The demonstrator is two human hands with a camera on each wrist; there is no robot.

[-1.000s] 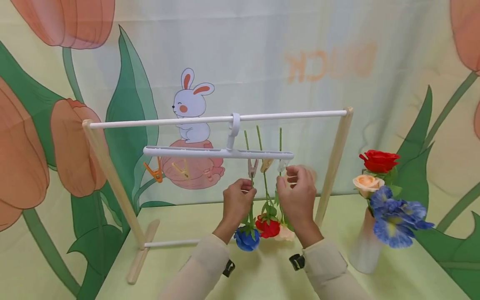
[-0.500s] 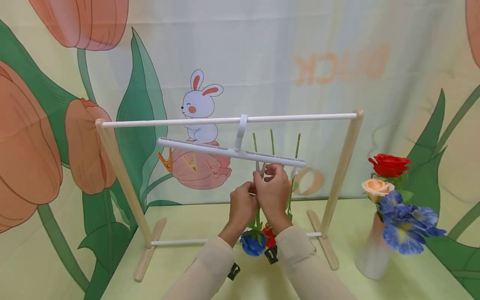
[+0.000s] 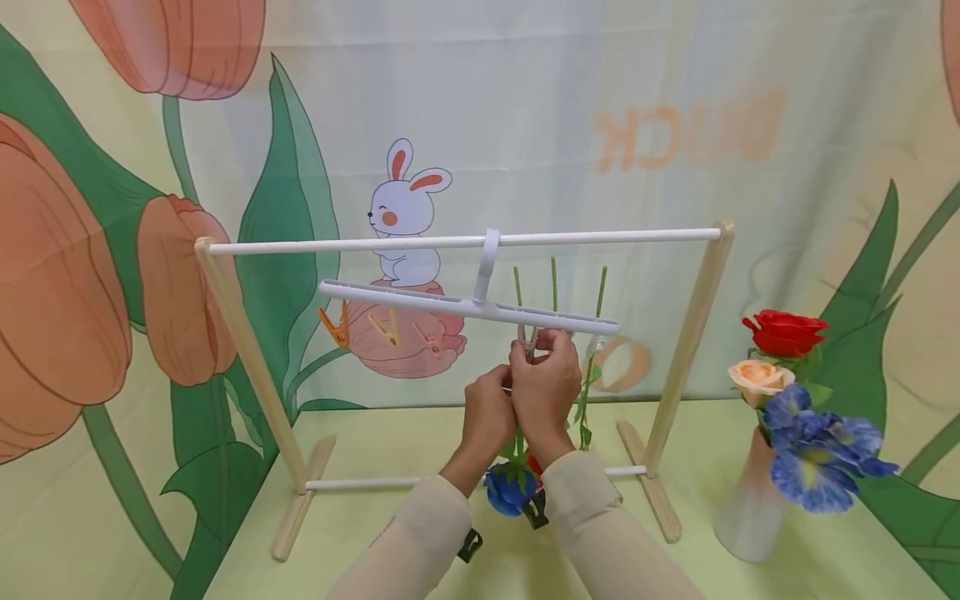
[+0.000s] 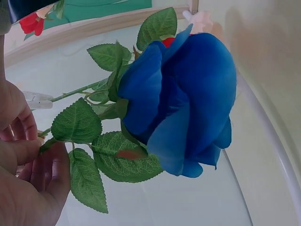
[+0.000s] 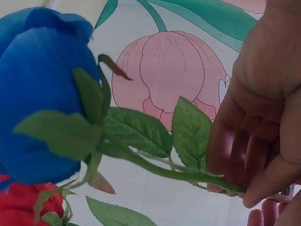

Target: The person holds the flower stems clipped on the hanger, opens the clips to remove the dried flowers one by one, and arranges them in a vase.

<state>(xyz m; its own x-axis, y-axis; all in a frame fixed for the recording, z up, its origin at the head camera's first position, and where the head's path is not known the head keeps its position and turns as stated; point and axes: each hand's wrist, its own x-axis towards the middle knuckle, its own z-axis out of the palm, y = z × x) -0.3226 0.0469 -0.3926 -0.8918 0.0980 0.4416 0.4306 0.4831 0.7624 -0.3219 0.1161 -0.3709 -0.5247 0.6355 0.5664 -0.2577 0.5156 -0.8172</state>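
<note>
My left hand (image 3: 489,410) pinches the stem of a blue artificial rose (image 4: 188,103), whose bloom hangs head-down below both hands (image 3: 508,490). Just above, my right hand (image 3: 547,379) pinches a pale clothespin (image 3: 530,343) hanging from the white hanger (image 3: 397,296). The stem's tip sticks up past the hanger. In the right wrist view the clothespin (image 5: 284,194) shows beside the fingertips. A red rose (image 5: 28,205) hangs beside the blue one, mostly hidden by my right hand in the head view. Further right, a clear clothespin (image 3: 596,345) holds another stem.
The hanger hooks over the white bar (image 3: 615,237) of a wooden-legged rack (image 3: 690,350), its right end tilted down. Orange (image 3: 337,325), yellow (image 3: 386,328) and pink (image 3: 431,340) clothespins hang at its left. A vase (image 3: 752,500) with red, peach and blue flowers stands right.
My right hand has moved left from the clear clothespin to the pale one above the blue rose and now pinches it. The hanger's right end has dipped. The head view has shifted slightly.
</note>
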